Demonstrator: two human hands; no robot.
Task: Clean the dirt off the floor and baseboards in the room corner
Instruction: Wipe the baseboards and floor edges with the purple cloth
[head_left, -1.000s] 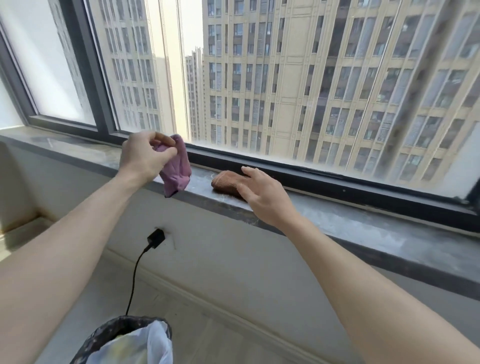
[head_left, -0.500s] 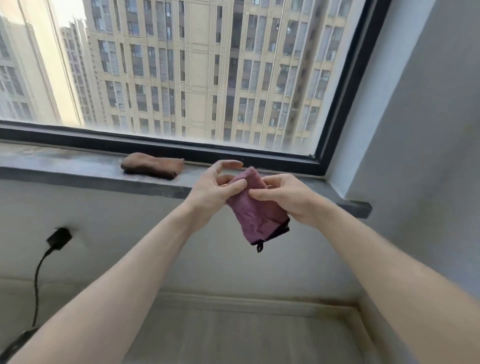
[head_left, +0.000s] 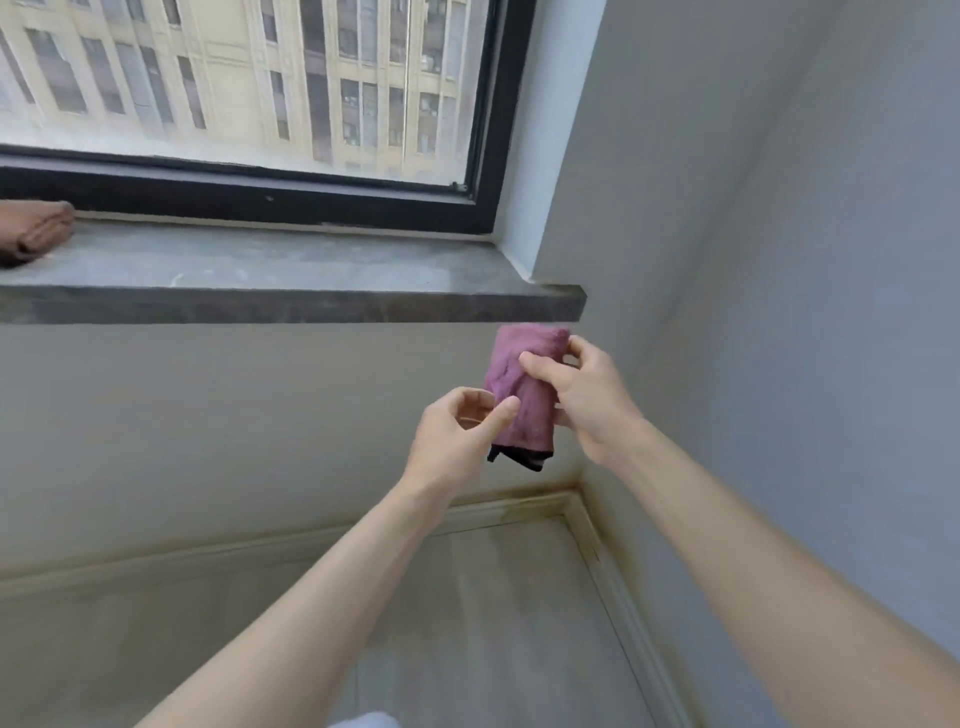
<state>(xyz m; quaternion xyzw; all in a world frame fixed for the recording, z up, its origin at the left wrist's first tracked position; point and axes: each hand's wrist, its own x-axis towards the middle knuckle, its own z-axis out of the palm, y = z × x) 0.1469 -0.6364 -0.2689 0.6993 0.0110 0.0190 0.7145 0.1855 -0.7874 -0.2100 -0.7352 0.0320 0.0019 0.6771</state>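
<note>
Above corner: rag (head_left: 522, 395) now pinched by both hands, left (head_left: 460, 436) and right (head_left: 589, 397); brown cloth (head_left: 34, 228) left on sill (head_left: 291, 270). Baseboard (head_left: 519, 506) wiping not started.

Your left hand (head_left: 460, 423) and right hand (head_left: 587, 395) are both bare, with no gloves, rings or wristbands on them. Your forearms are uncovered from wrist to the near edge of the view, with no sleeve showing on either. Your fingernails are short and plain. At the near edge, between your arms, a small patch of white clothing (head_left: 363, 719) shows.
</note>
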